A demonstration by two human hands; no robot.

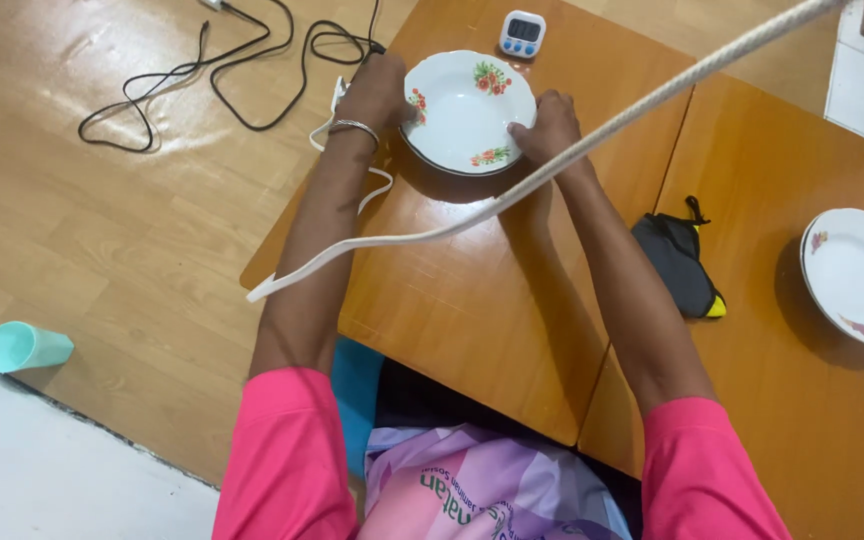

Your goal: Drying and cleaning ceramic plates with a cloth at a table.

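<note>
Floral plate (467, 112), white with red flower sprays on its rim, sits at the far end of the wooden table (472, 300), and I use it as my landmark. My left hand (377, 92) grips its left rim, fingers curled over the edge; my right hand (544, 125) clasps its right rim the same way. Whether the plate rests flat or is slightly lifted I cannot tell, though a dark shadow shows beneath its near edge.

Just beyond the plate stands a small white timer (522, 33). A pale cord (592, 140) crosses in front of the plate, close to the camera. Right of the plate lies a black folded pouch (679, 264), and further right a second floral plate (860, 275). Left of the plate, on the floor, black cables (222, 70) sprawl; a mint cup (24, 346) lies well off, nearer me.
</note>
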